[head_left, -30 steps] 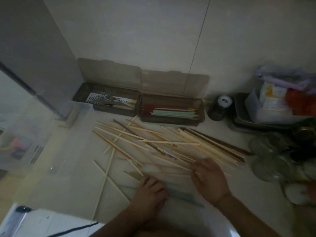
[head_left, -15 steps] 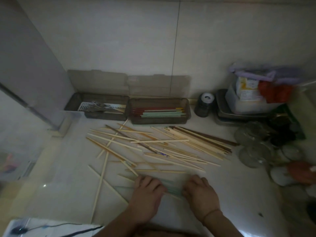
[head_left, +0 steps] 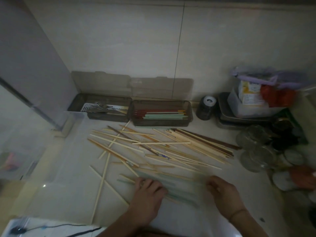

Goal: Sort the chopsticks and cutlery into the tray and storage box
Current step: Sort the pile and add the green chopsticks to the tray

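Meanwhile, at a dim kitchen counter [head_left: 82, 199], a person's left hand [head_left: 147, 197] and right hand [head_left: 224, 194] are working at opposite ends of a few pale green chopsticks [head_left: 181, 185] lying across the near edge of the counter; the left hand's fingers are curling over one end and the right hand's fingers are bending onto the other, though blur is hiding whether either truly grips. Beyond them, loose wooden chopsticks [head_left: 171, 147] are sprawling in a crossed heap. Against the wall, a brown tray [head_left: 100, 115] is holding metal cutlery [head_left: 100, 107] on a perforated insert, while beside it, touching, a brown storage box [head_left: 187, 120] is holding red and green chopsticks [head_left: 162, 114] laid side by side. At right, a clear tub [head_left: 242, 112] is holding a yellow-and-white carton [head_left: 248, 93] whose print is unreadable.
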Demonstrator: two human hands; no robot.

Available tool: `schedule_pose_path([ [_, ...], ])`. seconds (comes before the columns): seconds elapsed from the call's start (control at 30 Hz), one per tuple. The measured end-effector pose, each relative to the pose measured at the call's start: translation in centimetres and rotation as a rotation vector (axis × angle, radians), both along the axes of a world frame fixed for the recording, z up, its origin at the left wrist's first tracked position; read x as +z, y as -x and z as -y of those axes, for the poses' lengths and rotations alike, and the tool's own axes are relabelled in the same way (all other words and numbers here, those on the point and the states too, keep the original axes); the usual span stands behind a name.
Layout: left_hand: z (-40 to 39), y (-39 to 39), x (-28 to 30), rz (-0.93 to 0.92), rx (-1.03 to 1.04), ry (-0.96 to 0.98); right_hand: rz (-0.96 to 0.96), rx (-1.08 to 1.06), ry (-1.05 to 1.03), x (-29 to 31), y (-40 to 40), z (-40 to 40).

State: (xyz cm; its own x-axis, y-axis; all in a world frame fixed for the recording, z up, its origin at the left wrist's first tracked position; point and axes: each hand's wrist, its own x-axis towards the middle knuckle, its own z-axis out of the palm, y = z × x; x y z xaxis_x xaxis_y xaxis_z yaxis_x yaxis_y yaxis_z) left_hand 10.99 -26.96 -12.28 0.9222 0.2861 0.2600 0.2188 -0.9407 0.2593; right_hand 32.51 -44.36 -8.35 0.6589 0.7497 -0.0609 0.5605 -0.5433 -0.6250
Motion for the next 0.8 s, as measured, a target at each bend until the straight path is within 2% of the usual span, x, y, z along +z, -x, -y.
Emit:
schedule_pose_path([
  [0.13,0.0,-0.6,0.7,0.021,-0.01,0.096,-0.181,-0.209,-0.221,2.1,-3.6,-0.9],
  [0.23,-0.2,-2.3,2.6,0.109,0.065,0.185,-0.329,-0.32,-0.397,3.8,-5.7,-3.4],
  [0.3,-1.2,-4.5,4.9,0.174,0.182,0.193,-0.428,-0.344,-0.515,5.1,-6.2,-5.9],
  [0.4,-4.3,-7.8,7.5,0.115,0.305,0.154,-0.523,-0.301,-0.602,6.2,-6.2,-9.5],
  [0.5,-8.0,-9.2,8.0,0.046,0.213,0.205,-0.66,-0.307,-0.733,7.0,-5.8,-12.1],
  [0.57,-9.0,-9.4,7.6,0.067,0.156,0.375,-0.732,-0.321,-0.809,7.3,-5.3,-13.2],
  [0.63,-8.6,-9.6,7.5,0.157,0.17,0.555,-0.611,-0.25,-0.676,7.0,-3.8,-14.2],
  [0.7,-7.7,-10.2,7.5,0.207,0.18,0.635,-0.416,-0.025,-0.381,6.8,-1.5,-15.1],
  [0.73,-7.3,-10.5,7.3,0.197,0.161,0.665,-0.374,0.019,-0.314,6.4,-0.7,-15.5],
  [0.8,-6.9,-10.4,6.7,0.148,0.145,0.653,-0.39,0.026,-0.333,6.4,-0.3,-16.7],
])
